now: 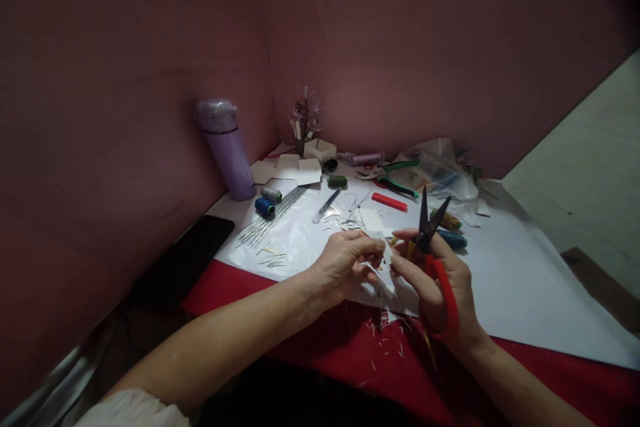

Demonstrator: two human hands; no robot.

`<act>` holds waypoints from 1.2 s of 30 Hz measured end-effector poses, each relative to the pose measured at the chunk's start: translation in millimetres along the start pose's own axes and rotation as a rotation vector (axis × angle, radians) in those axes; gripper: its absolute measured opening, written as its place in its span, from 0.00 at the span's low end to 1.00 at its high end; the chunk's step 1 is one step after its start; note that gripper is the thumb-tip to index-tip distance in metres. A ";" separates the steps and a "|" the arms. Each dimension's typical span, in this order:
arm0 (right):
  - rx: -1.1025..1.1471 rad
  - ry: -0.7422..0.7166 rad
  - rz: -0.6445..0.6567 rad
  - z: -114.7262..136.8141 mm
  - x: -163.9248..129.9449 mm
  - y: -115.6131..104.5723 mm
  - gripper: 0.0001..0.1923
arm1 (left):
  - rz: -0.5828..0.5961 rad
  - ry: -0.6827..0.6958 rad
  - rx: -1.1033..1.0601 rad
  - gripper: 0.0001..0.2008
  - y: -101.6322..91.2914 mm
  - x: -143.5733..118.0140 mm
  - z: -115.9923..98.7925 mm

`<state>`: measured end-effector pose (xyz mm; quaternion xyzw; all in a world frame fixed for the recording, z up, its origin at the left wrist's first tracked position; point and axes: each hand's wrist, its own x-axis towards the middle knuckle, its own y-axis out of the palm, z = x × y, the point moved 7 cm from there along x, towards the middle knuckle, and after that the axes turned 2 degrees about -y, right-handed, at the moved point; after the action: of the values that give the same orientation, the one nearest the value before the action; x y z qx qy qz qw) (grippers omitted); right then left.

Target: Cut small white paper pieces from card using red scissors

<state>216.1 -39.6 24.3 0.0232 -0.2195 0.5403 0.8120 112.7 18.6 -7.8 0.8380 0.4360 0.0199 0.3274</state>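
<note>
My right hand [440, 283] holds red-handled scissors [434, 240] with the dark blades pointing up and apart. Its fingertips also meet my left hand [345, 260] over a small white paper piece [381, 260]. My left hand pinches that paper from the left. Both hands hover above a white sheet [505, 273] spread over a red cloth [320, 327]. Thin white cuttings [387, 340] lie on the cloth below the hands.
A purple flask [227, 147] stands at the back left. Thread spools [265, 203], wire rods [270, 220], green-handled pliers [397, 177], a red lighter-like bar [389, 201], small white boxes [300, 167] and a plastic bag [440, 170] lie behind. A black phone [185, 260] lies at left.
</note>
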 end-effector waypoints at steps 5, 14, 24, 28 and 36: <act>0.019 0.010 0.004 -0.2 -0.2 0.4 0.11 | -0.018 -0.005 -0.019 0.07 -1.3 1.0 1.6; 0.000 -0.012 0.005 0.8 -0.7 1.0 0.11 | -0.032 0.002 -0.027 0.05 -2.7 1.6 2.5; 0.008 -0.008 -0.011 1.4 0.4 0.4 0.10 | -0.048 -0.014 -0.062 0.07 -2.3 0.7 2.8; -0.002 -0.009 -0.005 0.5 0.3 0.5 0.10 | -0.041 -0.011 -0.073 0.06 -1.4 0.6 2.7; -0.002 -0.017 -0.016 0.6 0.2 -0.3 0.10 | -0.032 0.000 -0.069 0.06 -1.7 0.4 3.0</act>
<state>216.3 -39.7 25.0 0.0286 -0.2270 0.5332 0.8144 112.7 18.0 -11.2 0.8191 0.4485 0.0299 0.3564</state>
